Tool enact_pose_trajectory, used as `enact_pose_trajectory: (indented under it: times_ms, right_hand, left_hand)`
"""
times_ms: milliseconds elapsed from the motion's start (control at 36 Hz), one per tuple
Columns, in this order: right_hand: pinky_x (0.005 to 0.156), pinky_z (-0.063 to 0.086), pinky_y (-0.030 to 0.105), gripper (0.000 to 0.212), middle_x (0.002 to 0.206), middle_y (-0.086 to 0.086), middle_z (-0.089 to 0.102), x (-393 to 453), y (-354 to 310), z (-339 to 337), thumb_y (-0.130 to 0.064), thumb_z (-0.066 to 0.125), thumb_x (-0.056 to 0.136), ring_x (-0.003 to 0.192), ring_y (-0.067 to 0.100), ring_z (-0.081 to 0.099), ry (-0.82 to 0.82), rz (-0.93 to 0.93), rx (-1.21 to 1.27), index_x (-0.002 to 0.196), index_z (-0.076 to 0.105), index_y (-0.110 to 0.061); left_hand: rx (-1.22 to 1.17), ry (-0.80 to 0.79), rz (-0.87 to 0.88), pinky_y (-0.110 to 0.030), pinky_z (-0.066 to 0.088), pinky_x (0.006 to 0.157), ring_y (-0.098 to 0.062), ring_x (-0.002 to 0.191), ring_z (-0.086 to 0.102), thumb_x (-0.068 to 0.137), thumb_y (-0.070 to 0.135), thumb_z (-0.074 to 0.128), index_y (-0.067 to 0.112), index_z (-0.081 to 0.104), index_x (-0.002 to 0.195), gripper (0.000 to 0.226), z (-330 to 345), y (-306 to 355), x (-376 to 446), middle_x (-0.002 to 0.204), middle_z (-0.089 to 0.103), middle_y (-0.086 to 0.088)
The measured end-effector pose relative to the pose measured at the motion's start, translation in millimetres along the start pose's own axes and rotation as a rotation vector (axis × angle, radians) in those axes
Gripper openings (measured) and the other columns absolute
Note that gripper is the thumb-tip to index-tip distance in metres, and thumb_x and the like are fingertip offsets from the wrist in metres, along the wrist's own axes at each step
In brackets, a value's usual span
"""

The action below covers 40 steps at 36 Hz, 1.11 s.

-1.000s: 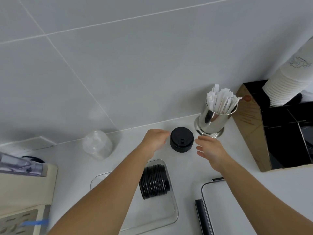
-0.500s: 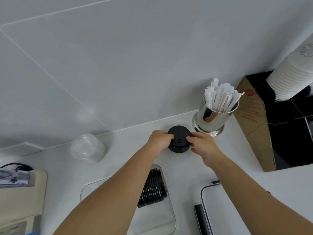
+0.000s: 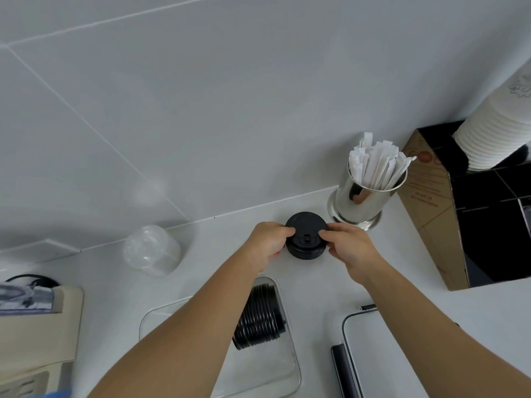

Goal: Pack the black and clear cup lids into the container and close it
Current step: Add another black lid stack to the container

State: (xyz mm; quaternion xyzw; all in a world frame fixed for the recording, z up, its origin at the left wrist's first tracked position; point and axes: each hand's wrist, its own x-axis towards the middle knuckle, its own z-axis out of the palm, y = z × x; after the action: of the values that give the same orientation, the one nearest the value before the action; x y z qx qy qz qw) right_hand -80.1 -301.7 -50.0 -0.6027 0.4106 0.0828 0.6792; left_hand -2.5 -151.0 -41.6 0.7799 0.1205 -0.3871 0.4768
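Both hands, left hand [image 3: 265,243] and right hand [image 3: 352,248], clasped on opposite sides of short black lid stack [image 3: 306,239], upright on white tabletop [image 3: 321,285]. Just nearer than that stack: clear container [image 3: 293,366], open, row of black lids [image 3: 260,317] lying sideways inside. Stack farther than container, so judged carry is back toward body. Left of stack, apart: clear lids [image 3: 150,249]. Container cover [image 3: 382,351] right of container.

Even, soft, bright light fills the scene, with only faint shadows on the desk [image 3: 316,288]. The steel straw holder [image 3: 360,201] carries sharp reflections. Wide-angle distortion bends the wall's tile lines [image 3: 94,127] left of the holder. The corners look soft and slightly blurred.
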Motion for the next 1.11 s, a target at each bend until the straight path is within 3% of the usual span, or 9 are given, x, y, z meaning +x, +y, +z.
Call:
enact_pose_trajectory:
  times_ms: [111,194,278,389,528,833,1111]
  right_hand:
    - [0.093,0.048,0.039,0.012,0.106,0.006,0.069,-12,-6,0,-0.012,0.069,0.085,0.098,0.021,0.06,-0.027,-0.002,0.007,0.095,0.069,-0.019]
    - [0.096,0.049,0.043,0.022,0.113,0.009,0.069,-24,-9,1,-0.013,0.067,0.086,0.109,0.025,0.061,-0.062,0.002,0.017,0.107,0.069,-0.016]
    - [0.091,0.05,0.042,0.025,0.113,0.009,0.07,-36,-11,3,-0.012,0.065,0.087,0.106,0.025,0.064,-0.09,-0.016,0.044,0.112,0.067,-0.014]
    - [0.086,0.051,0.036,0.024,0.113,0.013,0.07,-53,-18,5,-0.007,0.064,0.088,0.103,0.027,0.067,-0.118,-0.057,0.089,0.112,0.065,-0.011]
    - [0.088,0.052,0.035,0.028,0.116,0.017,0.068,-78,-27,8,-0.005,0.065,0.088,0.107,0.03,0.066,-0.151,-0.121,0.101,0.115,0.064,-0.009]
    - [0.099,0.051,0.042,0.022,0.109,0.018,0.071,-132,-33,18,-0.004,0.067,0.086,0.106,0.032,0.067,-0.244,-0.225,0.039,0.106,0.064,-0.011]
    - [0.094,0.053,0.038,0.033,0.111,0.01,0.071,-166,-26,27,-0.004,0.069,0.082,0.105,0.026,0.067,-0.356,-0.307,-0.079,0.113,0.063,-0.015]
  left_hand:
    - [-0.071,-0.012,0.048,-0.029,0.048,0.078,-0.021,0.09,0.057,0.09,0.022,0.064,0.024,0.066,0.082,0.009,-8,0,-15,0.1,0.064,-0.006]
    - [-0.138,-0.022,0.069,-0.036,0.05,0.089,-0.023,0.093,0.06,0.09,0.02,0.065,0.023,0.068,0.085,0.006,-14,-2,-29,0.099,0.066,-0.005]
    - [-0.187,-0.023,0.087,-0.04,0.049,0.097,-0.025,0.097,0.063,0.091,0.019,0.065,0.021,0.068,0.087,0.005,-18,-5,-45,0.106,0.068,-0.008]
    - [-0.244,-0.01,0.118,-0.038,0.05,0.097,-0.026,0.108,0.066,0.09,0.02,0.067,0.022,0.069,0.092,0.003,-26,-8,-65,0.111,0.071,-0.007]
    - [-0.322,0.0,0.178,-0.032,0.052,0.093,-0.02,0.105,0.068,0.088,0.022,0.07,0.022,0.071,0.095,0.007,-37,-13,-89,0.105,0.074,-0.002]
    - [-0.355,0.049,0.273,-0.029,0.054,0.087,-0.018,0.102,0.07,0.084,0.028,0.075,0.013,0.06,0.128,0.049,-64,-34,-142,0.112,0.074,-0.005]
    - [-0.266,0.036,0.373,-0.031,0.053,0.094,-0.015,0.108,0.067,0.086,0.027,0.071,0.014,0.058,0.133,0.05,-85,-64,-184,0.114,0.073,-0.001]
